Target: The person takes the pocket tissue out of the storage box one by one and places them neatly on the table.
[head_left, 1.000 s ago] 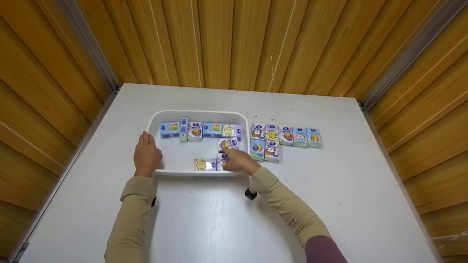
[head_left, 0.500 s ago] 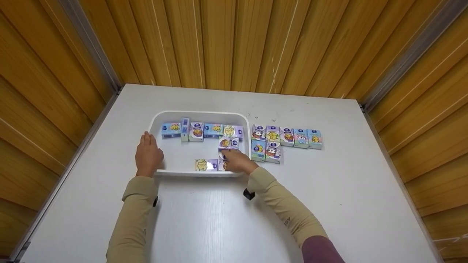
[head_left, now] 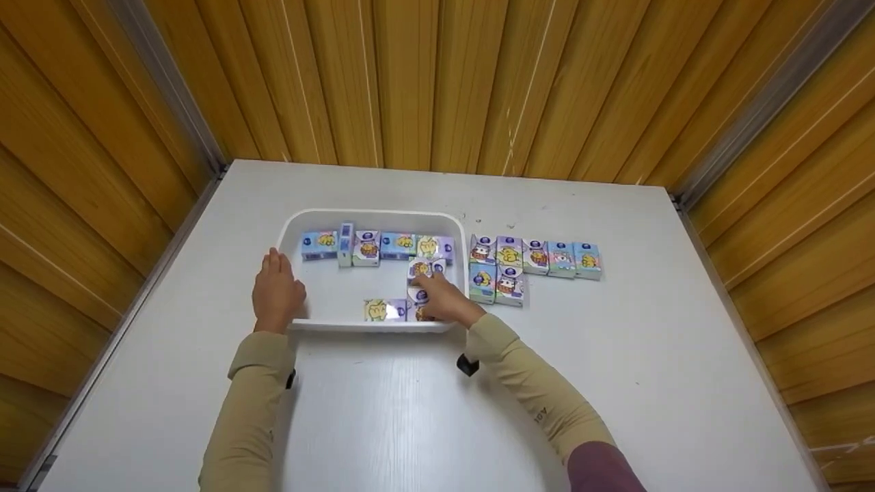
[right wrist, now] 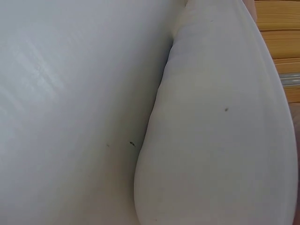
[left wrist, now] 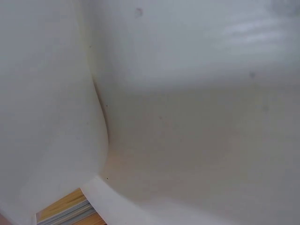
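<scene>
A white plastic tray point(head_left: 342, 326) stands on the table with several small cartoon-printed packs, which look like pocket tissues, inside it. My left hand point(head_left: 276, 290) rests along the tray's left wall, fingers straight. At the tray's right front my right hand point(head_left: 444, 295) reaches over the rim. Its fingers touch a purple-white pack point(head_left: 431, 265) and partly cover another pack point(head_left: 416, 295) below that one. Beside them lies a yellow-purple pack point(head_left: 384, 309). Neither wrist view shows a hand at work; bare tray wall point(left wrist: 187, 140) and a white curved wall point(right wrist: 211, 131) fill them.
Along the tray's back wall runs a row of packs, with a blue pack point(head_left: 320, 244) leftmost and a narrow pack point(head_left: 346, 244) on edge. More packs point(head_left: 509, 253) stand in two rows against the tray's right outside. A wood-patterned wall point(head_left: 437, 82) borders the white table point(head_left: 615, 376).
My right hand's fingers draw back off the purple-white pack, then reach onto it again. The packs and my left hand stay in place.
</scene>
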Available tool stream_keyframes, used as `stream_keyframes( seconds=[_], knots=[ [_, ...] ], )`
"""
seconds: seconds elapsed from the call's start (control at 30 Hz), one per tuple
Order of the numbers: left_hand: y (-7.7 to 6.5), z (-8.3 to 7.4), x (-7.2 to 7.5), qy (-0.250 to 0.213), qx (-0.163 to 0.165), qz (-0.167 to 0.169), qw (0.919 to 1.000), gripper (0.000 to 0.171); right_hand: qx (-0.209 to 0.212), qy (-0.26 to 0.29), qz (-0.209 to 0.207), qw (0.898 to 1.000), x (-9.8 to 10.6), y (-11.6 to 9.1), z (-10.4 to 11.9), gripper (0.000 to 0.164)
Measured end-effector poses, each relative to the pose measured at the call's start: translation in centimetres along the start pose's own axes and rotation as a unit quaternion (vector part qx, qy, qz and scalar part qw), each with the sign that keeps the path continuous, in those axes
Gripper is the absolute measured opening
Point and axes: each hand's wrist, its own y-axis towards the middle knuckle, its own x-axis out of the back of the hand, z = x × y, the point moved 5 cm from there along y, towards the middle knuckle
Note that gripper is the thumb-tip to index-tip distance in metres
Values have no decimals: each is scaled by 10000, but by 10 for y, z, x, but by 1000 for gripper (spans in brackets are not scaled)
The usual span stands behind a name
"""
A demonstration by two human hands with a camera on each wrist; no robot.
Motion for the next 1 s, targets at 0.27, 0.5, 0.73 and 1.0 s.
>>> stream_keyframes(
  seconds=[0.27, 0.5, 0.73, 1.0],
  knots=[
    [1, 1, -1, -46, 183, 105, 9998, 61, -258, 1481, -505, 9873, 7, 5, -7, 37],
    [1, 1, -2, -72, 268, 240, 9993, 61, -642, 3005, -692, 9491, 8, 2, -11, 25],
    [0, 2, -2, -116, 32, 134, 9998, 60, -658, 4431, -903, 8895, 13, 2, -15, 23],
    [1, 2, -2, -63, 32, 172, 9998, 60, -579, 5696, -821, 8158, 28, -7, -23, 17]
  ],
)
